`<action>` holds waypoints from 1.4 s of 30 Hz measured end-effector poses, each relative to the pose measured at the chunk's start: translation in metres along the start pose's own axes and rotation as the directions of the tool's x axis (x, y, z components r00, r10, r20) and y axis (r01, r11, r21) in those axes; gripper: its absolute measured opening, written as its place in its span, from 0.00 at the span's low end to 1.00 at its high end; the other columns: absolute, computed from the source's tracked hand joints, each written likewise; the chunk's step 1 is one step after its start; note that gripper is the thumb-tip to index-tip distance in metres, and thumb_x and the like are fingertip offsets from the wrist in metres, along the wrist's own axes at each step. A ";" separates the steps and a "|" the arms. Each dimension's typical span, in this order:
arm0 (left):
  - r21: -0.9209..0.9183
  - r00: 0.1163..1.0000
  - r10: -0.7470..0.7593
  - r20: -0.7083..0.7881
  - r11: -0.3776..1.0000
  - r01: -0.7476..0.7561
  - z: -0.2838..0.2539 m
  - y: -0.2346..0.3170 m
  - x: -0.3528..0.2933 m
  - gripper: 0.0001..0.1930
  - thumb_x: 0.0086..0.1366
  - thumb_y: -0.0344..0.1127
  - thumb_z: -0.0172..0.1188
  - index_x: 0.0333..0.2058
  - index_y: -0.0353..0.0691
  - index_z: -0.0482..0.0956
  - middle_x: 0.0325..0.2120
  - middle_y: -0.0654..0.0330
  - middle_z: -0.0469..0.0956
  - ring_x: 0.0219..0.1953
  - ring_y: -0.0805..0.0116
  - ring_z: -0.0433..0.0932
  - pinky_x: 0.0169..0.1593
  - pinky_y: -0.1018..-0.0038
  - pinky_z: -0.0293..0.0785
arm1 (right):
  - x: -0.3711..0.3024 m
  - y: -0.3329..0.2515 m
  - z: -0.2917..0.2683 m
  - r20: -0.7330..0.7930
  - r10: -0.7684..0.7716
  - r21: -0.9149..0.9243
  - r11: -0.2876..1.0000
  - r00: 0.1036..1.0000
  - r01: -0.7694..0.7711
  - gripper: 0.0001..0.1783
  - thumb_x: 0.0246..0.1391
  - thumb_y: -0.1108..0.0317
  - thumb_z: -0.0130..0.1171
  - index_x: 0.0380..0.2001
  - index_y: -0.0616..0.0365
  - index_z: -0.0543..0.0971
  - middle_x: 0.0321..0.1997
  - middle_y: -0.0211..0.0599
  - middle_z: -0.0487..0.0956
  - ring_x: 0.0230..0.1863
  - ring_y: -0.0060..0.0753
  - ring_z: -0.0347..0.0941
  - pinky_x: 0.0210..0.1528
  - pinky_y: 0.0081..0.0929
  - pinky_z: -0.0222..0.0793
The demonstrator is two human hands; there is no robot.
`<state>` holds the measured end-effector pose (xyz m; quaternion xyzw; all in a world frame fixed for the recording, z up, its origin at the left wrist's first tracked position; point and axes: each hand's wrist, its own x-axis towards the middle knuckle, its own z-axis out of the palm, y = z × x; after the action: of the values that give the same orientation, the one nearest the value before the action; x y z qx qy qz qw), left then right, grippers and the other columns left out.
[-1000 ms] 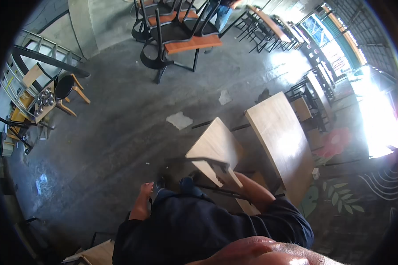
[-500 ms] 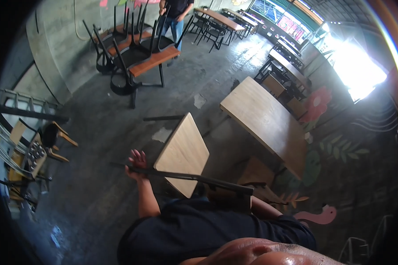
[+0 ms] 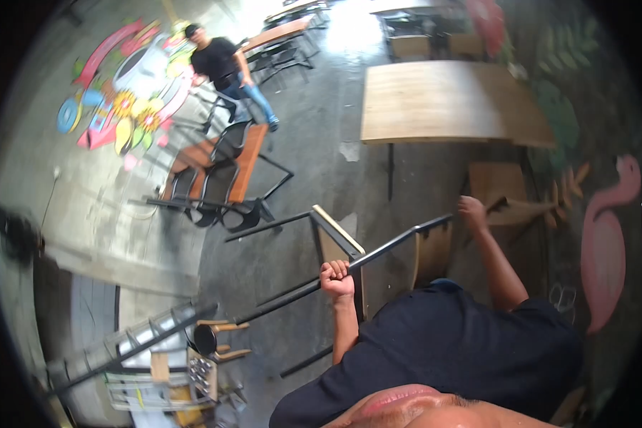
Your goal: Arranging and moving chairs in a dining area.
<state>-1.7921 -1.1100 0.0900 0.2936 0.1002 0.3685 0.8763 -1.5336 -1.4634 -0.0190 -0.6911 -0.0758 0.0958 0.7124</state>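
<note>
My left hand [image 3: 337, 279] is closed around a dark metal tube of a chair [image 3: 385, 249], whose wooden seat is seen nearly edge-on. The chair is tilted, with its dark legs pointing left and its curved wooden backrest [image 3: 432, 257] in front of my body. My right hand [image 3: 472, 214] is raised just beyond the backrest end of the frame, with a small gap showing between them. Its fingers look partly curled but are too blurred to read. Past it, a second wooden chair [image 3: 498, 187] stands near a light wooden table [image 3: 442, 103].
Dark chairs are stacked on an orange-brown table [image 3: 248, 167] at the far left, with a person in a dark shirt [image 3: 221, 68] beside it. At the lower left are a metal ladder [image 3: 139, 346] and a stool [image 3: 207, 340]. A painted wall runs along the right.
My view has swung left. My left hand, open against the tube before, is now wrapped round it. The chair has turned, and my right hand has come out from behind its backrest.
</note>
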 end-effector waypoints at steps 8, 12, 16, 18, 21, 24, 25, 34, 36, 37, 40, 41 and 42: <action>0.405 0.909 -0.157 0.387 0.914 -0.015 0.042 -0.033 -0.029 0.13 0.59 0.30 0.52 0.17 0.42 0.63 0.15 0.66 0.62 0.19 0.77 0.59 0.31 0.78 0.61 | -0.122 -0.235 0.281 0.776 -0.531 0.211 0.727 0.339 0.653 0.30 0.43 0.49 0.65 0.41 0.62 0.72 0.37 0.48 0.74 0.41 0.47 0.71 0.41 0.36 0.65; 0.605 0.823 -0.413 0.390 0.789 0.109 0.031 -0.014 -0.044 0.08 0.60 0.33 0.56 0.24 0.39 0.70 0.19 0.65 0.67 0.23 0.76 0.65 0.35 0.76 0.64 | -0.155 -0.233 0.319 0.928 -0.225 0.094 0.913 0.298 0.396 0.27 0.44 0.45 0.61 0.20 0.64 0.74 0.15 0.45 0.72 0.22 0.50 0.71 0.25 0.40 0.63; 0.931 0.832 -0.426 0.355 0.240 -0.275 0.025 0.042 -0.063 0.14 0.60 0.38 0.58 0.42 0.38 0.73 0.42 0.53 0.70 0.47 0.60 0.68 0.51 0.64 0.62 | -0.135 -0.227 0.275 0.840 -0.031 -0.205 0.906 0.541 0.371 0.26 0.37 0.43 0.65 0.19 0.58 0.77 0.17 0.44 0.74 0.22 0.45 0.73 0.25 0.35 0.66; 0.632 0.779 -0.163 0.605 -0.496 -0.595 0.093 0.102 -0.062 0.27 0.57 0.54 0.56 0.44 0.36 0.71 0.47 0.50 0.66 0.54 0.50 0.62 0.56 0.51 0.55 | -0.100 -0.211 0.226 0.634 -0.092 -0.303 0.884 0.768 0.356 0.23 0.32 0.47 0.68 0.14 0.59 0.77 0.12 0.43 0.69 0.17 0.41 0.69 0.21 0.33 0.62; 0.798 0.694 0.451 0.561 -0.519 -0.307 0.085 0.177 -0.087 0.21 0.59 0.49 0.53 0.41 0.35 0.70 0.49 0.46 0.64 0.55 0.53 0.60 0.55 0.53 0.54 | -0.082 -0.206 0.193 0.558 -0.149 -0.316 0.872 0.817 0.375 0.24 0.30 0.48 0.68 0.12 0.60 0.75 0.10 0.43 0.67 0.15 0.41 0.67 0.20 0.33 0.60; 0.874 0.872 0.454 0.181 -0.480 0.069 0.064 0.196 -0.095 0.22 0.60 0.44 0.52 0.47 0.34 0.66 0.51 0.46 0.62 0.55 0.53 0.60 0.57 0.56 0.53 | -0.070 -0.210 0.170 0.472 -0.281 -0.250 0.867 0.836 0.432 0.19 0.28 0.58 0.65 0.10 0.61 0.70 0.09 0.40 0.62 0.12 0.34 0.62 0.18 0.29 0.55; 0.955 0.923 0.376 -0.078 -0.236 0.177 0.052 0.183 -0.094 0.23 0.61 0.43 0.51 0.49 0.34 0.65 0.52 0.46 0.61 0.56 0.53 0.59 0.57 0.56 0.52 | -0.064 -0.213 0.161 0.398 -0.350 -0.197 0.870 0.848 0.452 0.15 0.26 0.66 0.62 0.09 0.61 0.66 0.08 0.37 0.59 0.11 0.27 0.57 0.16 0.26 0.52; 0.493 0.953 0.292 -0.081 0.843 -0.217 0.135 0.037 0.045 0.11 0.62 0.44 0.42 0.26 0.44 0.64 0.20 0.62 0.60 0.28 0.67 0.61 0.42 0.65 0.60 | 0.034 -0.201 0.042 0.235 -0.286 -0.079 0.947 0.929 0.311 0.24 0.33 0.57 0.66 0.08 0.60 0.64 0.08 0.31 0.58 0.12 0.21 0.57 0.16 0.23 0.48; 0.420 0.971 0.235 -0.029 0.885 -0.202 0.169 0.008 0.090 0.12 0.60 0.44 0.44 0.24 0.43 0.62 0.20 0.62 0.60 0.27 0.68 0.59 0.39 0.67 0.59 | 0.060 -0.217 0.025 0.150 -0.189 0.026 0.982 0.970 0.187 0.19 0.37 0.62 0.66 0.11 0.61 0.69 0.11 0.27 0.65 0.16 0.15 0.62 0.19 0.19 0.55; 0.426 0.969 0.245 -0.019 0.879 -0.214 0.188 -0.007 0.108 0.11 0.57 0.43 0.45 0.23 0.42 0.63 0.20 0.62 0.60 0.26 0.69 0.59 0.38 0.69 0.59 | 0.071 -0.217 0.016 0.146 -0.109 0.063 0.993 0.983 0.101 0.13 0.38 0.68 0.67 0.14 0.62 0.73 0.14 0.27 0.72 0.20 0.12 0.66 0.22 0.17 0.60; 0.412 0.963 0.254 -0.088 0.890 -0.197 0.219 -0.038 0.152 0.15 0.54 0.48 0.46 0.22 0.41 0.67 0.19 0.62 0.63 0.23 0.69 0.63 0.34 0.70 0.62 | 0.101 -0.210 -0.012 0.120 -0.072 0.015 0.997 0.990 0.071 0.18 0.43 0.64 0.66 0.12 0.59 0.69 0.12 0.19 0.65 0.19 0.11 0.58 0.19 0.19 0.54; 0.439 0.960 0.278 -0.039 0.868 -0.234 0.229 -0.051 0.160 0.15 0.54 0.48 0.46 0.22 0.41 0.67 0.19 0.62 0.64 0.23 0.69 0.63 0.34 0.70 0.62 | 0.111 -0.198 -0.022 0.125 -0.080 0.017 0.997 0.989 0.078 0.20 0.43 0.64 0.66 0.10 0.58 0.67 0.12 0.18 0.63 0.18 0.11 0.56 0.19 0.20 0.53; 0.460 0.959 0.282 -0.032 0.856 -0.236 0.239 -0.062 0.169 0.15 0.54 0.48 0.46 0.22 0.41 0.67 0.18 0.62 0.64 0.22 0.69 0.63 0.33 0.70 0.62 | 0.117 -0.197 -0.028 0.094 -0.035 0.046 0.998 0.995 0.030 0.23 0.43 0.63 0.66 0.09 0.57 0.64 0.10 0.21 0.60 0.18 0.12 0.54 0.17 0.21 0.50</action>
<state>-1.5424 -1.1313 0.2536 0.4816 0.1854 0.4636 0.7203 -1.4075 -1.4675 0.1742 -0.6685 -0.1188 0.1186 0.7245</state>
